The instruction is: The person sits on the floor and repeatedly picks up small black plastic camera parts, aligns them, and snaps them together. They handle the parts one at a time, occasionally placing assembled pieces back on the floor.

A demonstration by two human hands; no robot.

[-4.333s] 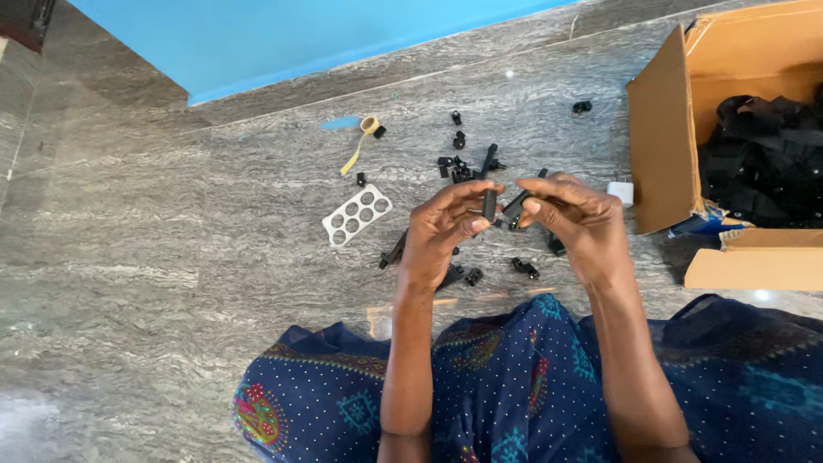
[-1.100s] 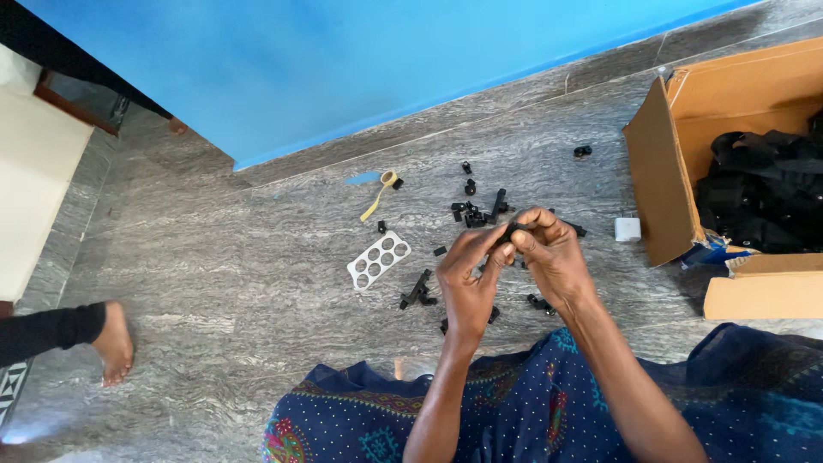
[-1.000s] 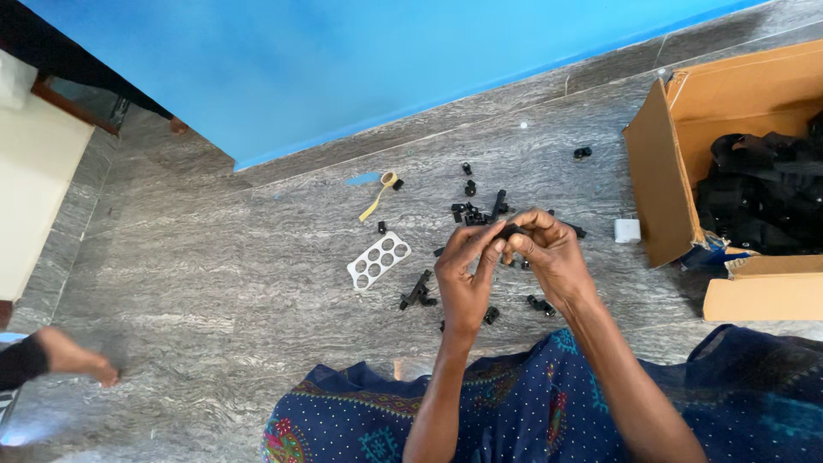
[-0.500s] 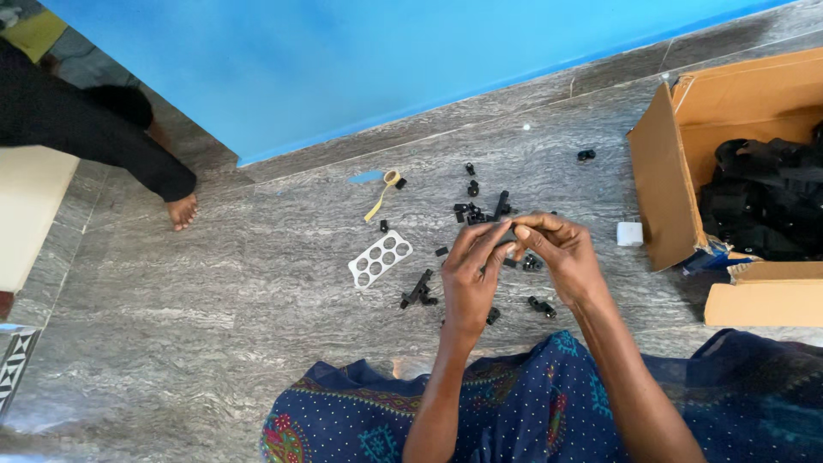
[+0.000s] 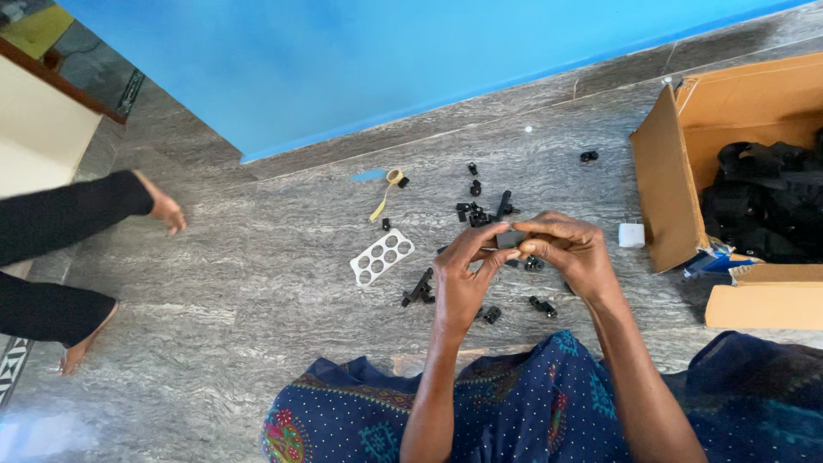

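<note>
where grey stone floor (image 5: 257, 291) meets blue wall (image 5: 343, 60).

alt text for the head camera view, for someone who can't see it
A seated person's left hand and right hand pinch a small black part over a grey stone floor strewn with black parts, beside an open cardboard box.
</note>
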